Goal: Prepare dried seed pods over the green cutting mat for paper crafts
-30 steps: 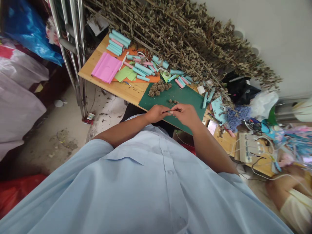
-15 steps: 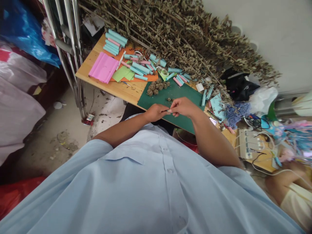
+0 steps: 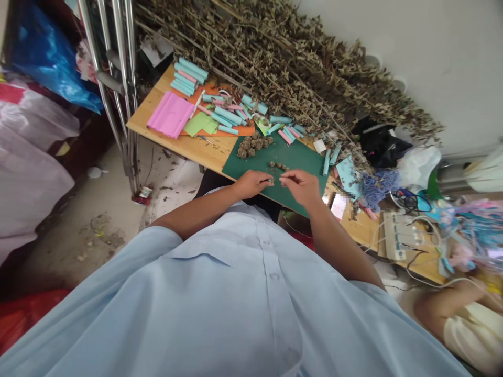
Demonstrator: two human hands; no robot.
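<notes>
My left hand [image 3: 251, 184] is closed in a pinch at the front edge of the green mat [image 3: 302, 159]. A tiny greenish-brown bit shows at its fingertips, too small to name. Just to the right, my right hand [image 3: 303, 187] hovers over the mat, thumb and fingers drawn together. Whether anything is between them I cannot make out. A small gap separates the two hands. Beyond them lie several small brown dried pieces [image 3: 277, 166]. Farther back on the mat sits a pile of larger brown, rough, round clumps [image 3: 251, 145].
Blue and pink paper rolls [image 3: 228, 115] and a pink sheet [image 3: 171, 114] cover the wooden table's back left. Dried leafy stalks [image 3: 275, 68] lean behind. Metal crutches [image 3: 123, 78] stand left. A phone [image 3: 338, 205], blue yarn [image 3: 379, 186] and a power strip [image 3: 393, 235] lie right, near another person's arm [image 3: 444, 303].
My hands were touching at the fingertips; the right hand has drawn away to the right. The left hand stays pinched in nearly the same place. More of the phone shows.
</notes>
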